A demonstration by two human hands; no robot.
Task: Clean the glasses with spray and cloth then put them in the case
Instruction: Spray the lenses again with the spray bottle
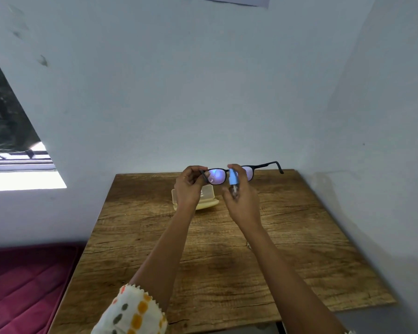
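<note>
My left hand (190, 186) grips black-framed glasses (217, 175) by their left hinge and holds them up over the far part of the wooden table (227, 249). The lenses reflect purple-blue light, and the right temple arm sticks out toward the wall. My right hand (243, 201) is closed around a small spray bottle (234, 182) with a blue top, held right in front of the bridge of the glasses. A pale yellow glasses case (209, 198) lies open on the table beneath my hands, partly hidden by them. A white cloth with orange and grey dots (133, 312) lies at the near left table edge, under my left forearm.
The table stands in a corner, with pale walls behind and to the right. A dark red quilted mattress (22, 285) lies to the left, below a window opening (15, 145).
</note>
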